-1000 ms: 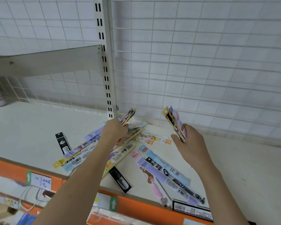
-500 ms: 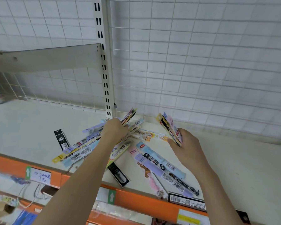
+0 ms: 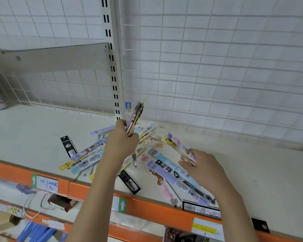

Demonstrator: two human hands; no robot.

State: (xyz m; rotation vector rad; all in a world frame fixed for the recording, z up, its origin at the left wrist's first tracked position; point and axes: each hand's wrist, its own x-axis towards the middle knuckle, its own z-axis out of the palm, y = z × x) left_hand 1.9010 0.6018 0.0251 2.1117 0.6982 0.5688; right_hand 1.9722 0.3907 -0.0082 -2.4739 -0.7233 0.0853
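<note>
Step looks like gathering scattered pen packs off the shelf [image 3: 33, 130] into bundles.

Left hand [image 3: 122, 142] is fisted round the lower ends of a fan of pen packs [image 3: 135, 117]. The fan is lifted clear of the shelf, tops tilted up beside the slotted upright [image 3: 114, 67]. The forearm comes up from below the orange shelf lip [image 3: 147, 208].

Right hand [image 3: 205, 170] sits lower, close over the shelf. Thumb and fingers pinch a smaller stack of packs [image 3: 180, 149] at one end, and the stack slants up-left. Can't tell the count in either bundle, since the edges blur together.

Loose packs [image 3: 166, 172] lie crisscrossed on the shelf between and under both arms. A black pack [image 3: 69, 146] sits at the left of the pile and a black boxed pen [image 3: 129, 183] lies near the front edge.

To do it well:
- Square the fan first by tapping the ends on the shelf so the hang-tabs line up.
- Merge the right stack into the left bundle, which frees the right hand for picking.
- Take the top layer first. The long packs by the right wrist overlap, so slide them out lengthwise, not sideways.
- Watch the packs at the lip, which could easily get knocked down to the tier below.
</note>
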